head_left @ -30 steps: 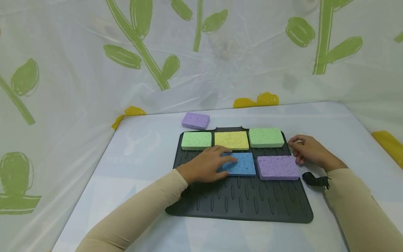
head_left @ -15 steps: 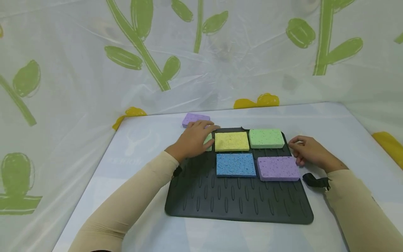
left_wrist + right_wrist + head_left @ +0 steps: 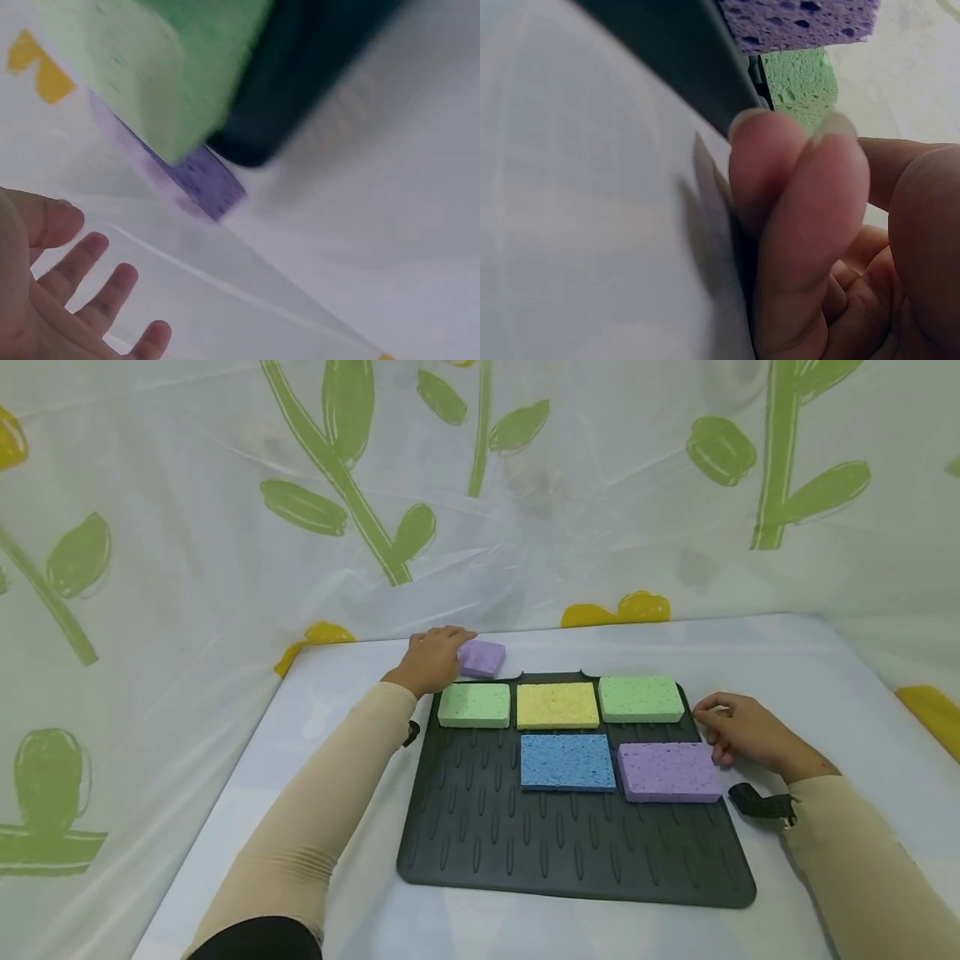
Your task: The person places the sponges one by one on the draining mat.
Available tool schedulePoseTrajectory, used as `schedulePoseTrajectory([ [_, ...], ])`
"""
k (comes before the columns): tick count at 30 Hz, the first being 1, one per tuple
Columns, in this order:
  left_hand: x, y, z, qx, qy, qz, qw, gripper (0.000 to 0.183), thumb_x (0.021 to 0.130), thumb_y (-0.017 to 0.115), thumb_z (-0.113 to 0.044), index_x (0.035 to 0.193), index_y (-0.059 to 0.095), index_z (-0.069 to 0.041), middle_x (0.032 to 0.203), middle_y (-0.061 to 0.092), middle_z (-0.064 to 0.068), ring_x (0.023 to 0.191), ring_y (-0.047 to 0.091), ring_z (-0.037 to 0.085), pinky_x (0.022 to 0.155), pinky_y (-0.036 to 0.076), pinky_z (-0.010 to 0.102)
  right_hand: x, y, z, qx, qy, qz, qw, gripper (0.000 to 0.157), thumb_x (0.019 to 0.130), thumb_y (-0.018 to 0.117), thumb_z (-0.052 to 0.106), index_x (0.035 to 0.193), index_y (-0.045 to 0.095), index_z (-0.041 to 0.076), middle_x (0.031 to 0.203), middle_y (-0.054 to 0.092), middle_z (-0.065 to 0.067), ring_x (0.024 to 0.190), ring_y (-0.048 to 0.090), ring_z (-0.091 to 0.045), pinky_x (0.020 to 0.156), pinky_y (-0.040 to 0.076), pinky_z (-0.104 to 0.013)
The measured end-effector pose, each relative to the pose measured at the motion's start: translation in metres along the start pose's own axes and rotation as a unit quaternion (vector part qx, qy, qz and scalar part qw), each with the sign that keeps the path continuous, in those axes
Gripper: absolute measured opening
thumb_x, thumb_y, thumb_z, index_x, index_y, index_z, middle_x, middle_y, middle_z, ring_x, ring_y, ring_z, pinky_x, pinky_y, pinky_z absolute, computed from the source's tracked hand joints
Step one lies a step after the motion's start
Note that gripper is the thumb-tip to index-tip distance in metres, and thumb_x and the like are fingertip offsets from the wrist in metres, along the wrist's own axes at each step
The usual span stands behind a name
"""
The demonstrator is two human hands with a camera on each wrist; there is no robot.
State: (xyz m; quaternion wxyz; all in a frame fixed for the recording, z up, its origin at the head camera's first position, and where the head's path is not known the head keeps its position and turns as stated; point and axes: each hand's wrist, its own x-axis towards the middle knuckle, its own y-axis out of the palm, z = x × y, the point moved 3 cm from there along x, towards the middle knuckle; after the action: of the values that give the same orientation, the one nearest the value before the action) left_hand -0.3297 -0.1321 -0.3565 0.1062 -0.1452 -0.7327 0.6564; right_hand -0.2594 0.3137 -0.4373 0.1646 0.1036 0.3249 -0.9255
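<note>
My left hand (image 3: 431, 660) is at the back of the table, over the left end of a purple sponge (image 3: 483, 659) that lies behind the mat. In the left wrist view its fingers (image 3: 112, 292) are spread, with the purple sponge (image 3: 206, 184) just beyond them. On the black ridged mat (image 3: 540, 852) lie a back row of a green sponge (image 3: 474, 705), a yellow sponge (image 3: 557, 706) and another green sponge (image 3: 641, 700). In front of them are a blue sponge (image 3: 567, 762) and a second purple sponge (image 3: 670, 772). My right hand (image 3: 750, 735) rests loosely curled beside the mat's right edge.
The white table (image 3: 360, 893) extends around the mat. Behind it hangs a white curtain (image 3: 570, 543) with green leaf prints. A black strap (image 3: 757, 802) shows at the right wrist.
My left hand has moved from the blue sponge back and left, past the left green sponge, to the far purple sponge. The right hand stays put; the head view has tilted slightly.
</note>
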Motion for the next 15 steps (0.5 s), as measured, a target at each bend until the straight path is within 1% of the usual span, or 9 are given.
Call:
schedulePoseTrajectory([
  [3,0.008,0.001,0.006,0.019,-0.002,0.023,0.9995,0.061,0.098,0.038,-0.001,0.155,0.037,-0.022,0.16,0.037,0.007,0.148,0.032,0.035,0.115,0.025,0.064,-0.002,-0.001,-0.002,-0.001,0.003,-0.004,1.0,0.047,0.108,0.04,0.033,0.135,0.045,-0.005,0.079,0.057,-0.005,0.061,0.062,-0.015,0.056,0.054,-0.032],
  [7,0.016,0.005,0.01,0.028,-0.002,0.053,0.9982,0.065,0.096,0.036,0.001,0.156,0.035,-0.023,0.163,0.032,0.008,0.149,0.029,0.036,0.116,0.023,0.065,-0.002,-0.001,-0.002,0.005,0.008,-0.003,1.0,0.047,0.108,0.041,0.034,0.136,0.045,-0.005,0.079,0.058,-0.006,0.062,0.063,-0.015,0.056,0.055,-0.033],
  [11,0.021,0.009,0.009,0.018,0.002,0.065,0.9977,0.065,0.095,0.039,0.002,0.155,0.038,-0.023,0.163,0.031,0.008,0.15,0.03,0.035,0.117,0.022,0.063,0.001,-0.001,-0.003,0.011,0.007,-0.004,1.0,0.046,0.108,0.042,0.033,0.135,0.046,-0.004,0.079,0.057,-0.006,0.061,0.062,-0.015,0.056,0.055,-0.033],
  [15,0.023,0.012,0.005,0.011,0.005,0.078,0.9969,0.064,0.095,0.042,0.0,0.154,0.04,-0.024,0.164,0.031,0.007,0.15,0.029,0.035,0.117,0.022,0.065,0.003,-0.002,-0.002,0.011,0.011,-0.005,1.0,0.045,0.108,0.043,0.033,0.135,0.046,-0.003,0.079,0.057,-0.006,0.061,0.062,-0.015,0.056,0.055,-0.033],
])
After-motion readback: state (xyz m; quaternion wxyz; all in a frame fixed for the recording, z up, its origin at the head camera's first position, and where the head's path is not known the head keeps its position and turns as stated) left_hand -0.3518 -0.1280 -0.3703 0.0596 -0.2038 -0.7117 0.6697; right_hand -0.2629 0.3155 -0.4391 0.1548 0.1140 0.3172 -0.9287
